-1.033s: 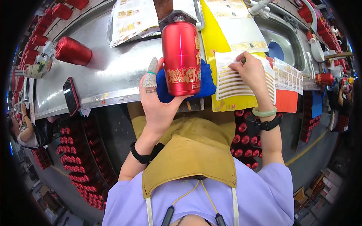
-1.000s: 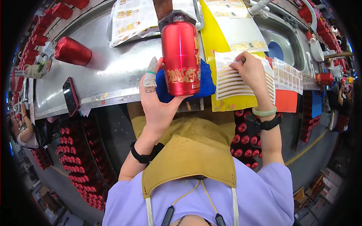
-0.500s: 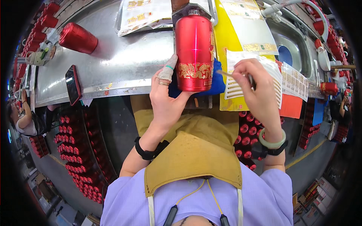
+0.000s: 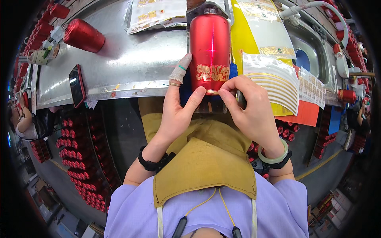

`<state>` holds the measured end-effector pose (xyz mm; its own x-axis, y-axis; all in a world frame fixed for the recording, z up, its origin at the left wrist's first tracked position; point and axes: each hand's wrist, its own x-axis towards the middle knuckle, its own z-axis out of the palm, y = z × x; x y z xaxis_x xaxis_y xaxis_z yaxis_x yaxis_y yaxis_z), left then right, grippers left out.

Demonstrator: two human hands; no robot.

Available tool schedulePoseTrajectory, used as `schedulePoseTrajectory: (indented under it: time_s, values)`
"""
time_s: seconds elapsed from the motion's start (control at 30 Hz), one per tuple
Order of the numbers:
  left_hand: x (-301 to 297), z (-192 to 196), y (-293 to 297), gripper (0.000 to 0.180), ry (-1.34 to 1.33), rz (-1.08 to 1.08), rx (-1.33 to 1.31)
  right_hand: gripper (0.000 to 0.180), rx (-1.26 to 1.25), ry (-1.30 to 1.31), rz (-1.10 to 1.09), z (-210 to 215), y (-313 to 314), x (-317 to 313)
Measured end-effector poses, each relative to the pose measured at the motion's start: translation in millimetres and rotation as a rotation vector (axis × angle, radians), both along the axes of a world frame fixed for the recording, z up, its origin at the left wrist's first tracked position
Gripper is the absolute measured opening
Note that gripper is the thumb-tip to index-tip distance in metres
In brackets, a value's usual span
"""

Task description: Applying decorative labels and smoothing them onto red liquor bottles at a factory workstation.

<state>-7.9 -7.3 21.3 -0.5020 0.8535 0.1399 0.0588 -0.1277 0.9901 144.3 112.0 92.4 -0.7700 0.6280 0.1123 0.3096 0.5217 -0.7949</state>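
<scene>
A glossy red metal bottle (image 4: pixel 210 39) lies on the bench with its neck pointing away, a gold dragon-like pattern (image 4: pixel 212 73) around its lower part. My left hand (image 4: pixel 177 103) grips its left side, a white cover on one finger and the thumb at the base. Along the base edge lies a thin gold decal strip (image 4: pixel 212 92). My right hand (image 4: pixel 250 109) pinches the strip's right end between thumb and index finger. Something dark shows under the curled right fingers; its kind is not clear. Beside this hand is a white sheet (image 4: pixel 274 81) of curved gold strips.
Another red bottle (image 4: pixel 84 35) lies on the metal bench at left, near a phone (image 4: pixel 77 85). Sheets of gold decals (image 4: pixel 266 27) lie on a yellow board. A sink (image 4: pixel 307 43) with a faucet is at right. Racks of red bottles (image 4: pixel 81 158) stand below the bench.
My right hand has moved left, from above the strip sheet to the bottle's base, bringing the gold strip against it. My left thumb has come onto the base edge.
</scene>
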Motion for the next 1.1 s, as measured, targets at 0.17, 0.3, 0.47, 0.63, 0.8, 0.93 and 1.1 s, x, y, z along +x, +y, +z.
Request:
schedulePoseTrajectory:
  time_s: [0.17, 0.3, 0.47, 0.63, 0.8, 0.93, 1.1]
  values:
    - [4.7, 0.3, 2.0, 0.069, -0.058, -0.001, 0.009, 0.017, -0.069, -0.056, -0.051, -0.3, 1.1, 1.7]
    - [3.5, 0.3, 3.5, 0.069, -0.101, -0.020, 0.026, 0.018, -0.073, -0.060, -0.061, -1.3, 2.1, 0.8]
    - [4.1, -3.0, 1.8, 0.068, -0.066, -0.013, 0.010, 0.018, -0.106, -0.076, -0.070, 0.9, 2.7, 0.7]
    - [4.3, -3.0, 1.2, 0.067, -0.055, -0.021, 0.009, 0.016, -0.114, -0.069, -0.051, 0.8, 4.9, 1.7]
    - [4.4, -3.5, 1.0, 0.067, -0.089, -0.022, 0.016, 0.015, -0.114, -0.048, -0.053, 0.2, 4.7, 1.6]
    - [3.6, -4.0, 1.2, 0.067, -0.062, -0.030, 0.007, 0.014, -0.109, -0.051, -0.051, -0.2, 5.3, 1.6]
    - [4.0, -5.7, 1.3, 0.067, -0.032, -0.018, 0.007, 0.014, -0.118, -0.053, -0.052, 1.2, 5.3, 0.9]
